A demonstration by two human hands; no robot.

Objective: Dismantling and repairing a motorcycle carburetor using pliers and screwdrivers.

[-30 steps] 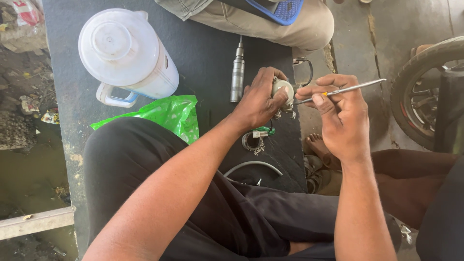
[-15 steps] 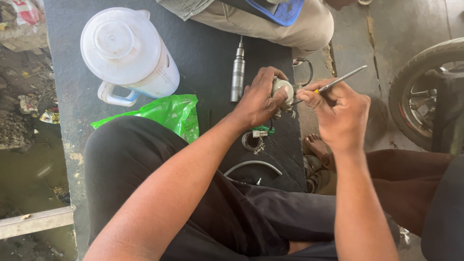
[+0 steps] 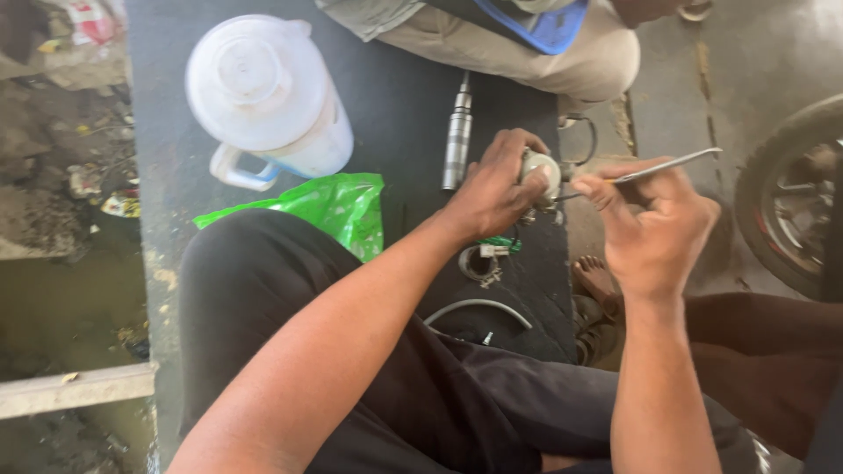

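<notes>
My left hand [image 3: 493, 186] grips a small pale rounded metal part [image 3: 543, 171] above the dark mat [image 3: 386, 96]. My right hand [image 3: 654, 224] pinches a thin metal rod [image 3: 667, 165], whose tip points at that part. A silver cylindrical tool [image 3: 457, 136] lies on the mat just left of my left hand. Below the hands rest a small metal ring clamp [image 3: 479, 263] and a curved grey tube [image 3: 479, 307]. My black-trousered knees fill the lower frame.
A white lidded plastic jug [image 3: 268, 96] stands at the mat's upper left, a crumpled green plastic bag [image 3: 329, 206] beside it. Another person sits at the top, in beige trousers [image 3: 527, 53]. A wheel [image 3: 790, 202] stands at the right; a bare foot [image 3: 597, 279] shows below.
My right hand has tilted the thin rod, bringing its tip back against the part in my left hand. My left hand has held its place.
</notes>
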